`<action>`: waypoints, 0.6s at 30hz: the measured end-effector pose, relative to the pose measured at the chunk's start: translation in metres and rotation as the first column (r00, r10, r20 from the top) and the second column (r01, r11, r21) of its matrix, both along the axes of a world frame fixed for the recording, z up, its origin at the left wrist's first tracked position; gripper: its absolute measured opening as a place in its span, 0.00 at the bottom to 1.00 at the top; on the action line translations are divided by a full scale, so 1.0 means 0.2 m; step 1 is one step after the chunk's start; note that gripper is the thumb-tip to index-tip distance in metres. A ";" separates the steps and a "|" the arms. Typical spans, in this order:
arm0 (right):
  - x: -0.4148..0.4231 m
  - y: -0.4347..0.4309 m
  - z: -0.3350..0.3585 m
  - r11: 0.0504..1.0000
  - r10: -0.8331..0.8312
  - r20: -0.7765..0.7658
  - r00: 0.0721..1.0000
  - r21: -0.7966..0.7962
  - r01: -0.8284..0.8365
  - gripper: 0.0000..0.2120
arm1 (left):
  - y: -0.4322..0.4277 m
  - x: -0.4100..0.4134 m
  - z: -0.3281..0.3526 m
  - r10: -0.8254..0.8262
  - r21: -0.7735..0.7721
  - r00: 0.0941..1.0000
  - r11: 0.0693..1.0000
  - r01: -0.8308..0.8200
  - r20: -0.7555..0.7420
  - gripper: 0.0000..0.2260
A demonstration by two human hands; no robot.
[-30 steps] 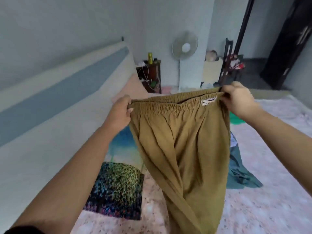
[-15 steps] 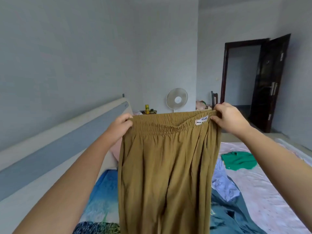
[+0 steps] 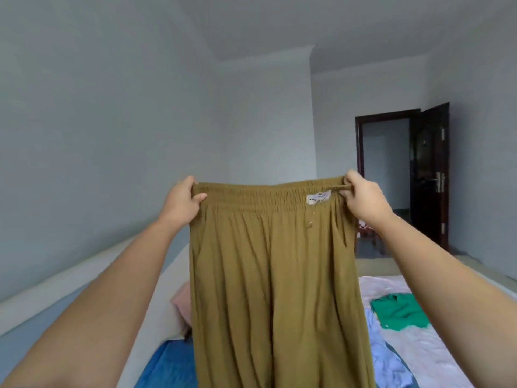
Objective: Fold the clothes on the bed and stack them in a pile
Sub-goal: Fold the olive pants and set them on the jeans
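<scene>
- Your left hand (image 3: 181,204) pinches the left end of the elastic waistband (image 3: 263,196); the thumb (image 3: 199,197) lies across its front, and the other fingers are hidden behind the cloth.
- Your right hand (image 3: 366,198) grips the opposite end; its fingers (image 3: 351,177) curl over the top edge and bunch the gathered cloth, just beside the white label (image 3: 318,197).
- Between the two hands the waistband is drawn nearly flat; the olive trousers (image 3: 274,289) hang from it in the air above the bed (image 3: 425,351); the legs run out of the bottom of the view, so you cannot tell whether the hems touch the mattress.
- Judging by the soft vertical folds, the cloth is thin, light and limp; it will hold no shape of its own, will swing when moved, and will crumple wherever you let go; it looks neither slippery nor fragile.
- The waistband ends are the sound place to hold, the elastic being the thickest part; to halve the trousers leg on leg, you would likely bring one end to the other, then lay them flat on a bare part of the sheet.
- Farther out, a green garment (image 3: 400,312) and a pale blue garment (image 3: 383,357) lie crumpled on the bed to your right; a blue cloth (image 3: 167,365) lies low at the left, near a pink pillow (image 3: 181,306) beside the headboard (image 3: 84,278); a dark door (image 3: 429,175) stands open across the room.
</scene>
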State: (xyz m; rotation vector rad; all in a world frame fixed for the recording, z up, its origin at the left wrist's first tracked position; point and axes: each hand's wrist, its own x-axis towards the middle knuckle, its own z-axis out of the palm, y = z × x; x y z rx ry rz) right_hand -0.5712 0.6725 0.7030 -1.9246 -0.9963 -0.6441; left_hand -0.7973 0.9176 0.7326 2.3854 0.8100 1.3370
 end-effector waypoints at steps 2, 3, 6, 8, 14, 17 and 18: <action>0.00 -0.01 0.06 0.972 0.032 -0.045 0.998 0.233 -0.021 0.07 | -0.02 0.02 0.04 -0.052 -0.013 0.992 0.998 0.054 0.115 0.04; -0.01 -0.01 0.07 0.974 0.044 -0.070 0.997 0.224 -0.028 0.07 | -0.03 0.03 0.05 -0.062 -0.024 0.986 0.998 0.066 0.154 0.04; 0.00 -0.03 0.07 0.997 0.068 -0.119 0.991 0.030 -0.065 0.09 | -0.04 0.02 0.05 -0.080 -0.022 0.989 0.996 0.084 0.125 0.06; 0.02 -0.07 0.09 0.996 0.086 -0.133 0.987 0.022 -0.084 0.09 | -0.04 0.01 0.02 -0.095 -0.033 0.990 0.995 0.099 0.100 0.06; 0.09 -0.12 0.09 0.990 0.075 -0.103 0.992 -0.110 -0.086 0.12 | -0.03 0.03 -0.03 -0.163 -0.078 0.985 0.983 0.167 0.057 0.04; 0.11 -0.14 0.07 0.988 0.079 -0.156 0.985 -0.121 -0.098 0.13 | -0.04 0.04 -0.03 -0.193 -0.115 0.979 0.973 0.199 0.065 0.02; 0.12 -0.14 0.06 0.988 0.074 -0.161 0.984 -0.124 -0.095 0.13 | -0.05 0.04 -0.03 -0.188 -0.117 0.980 0.974 0.195 0.063 0.03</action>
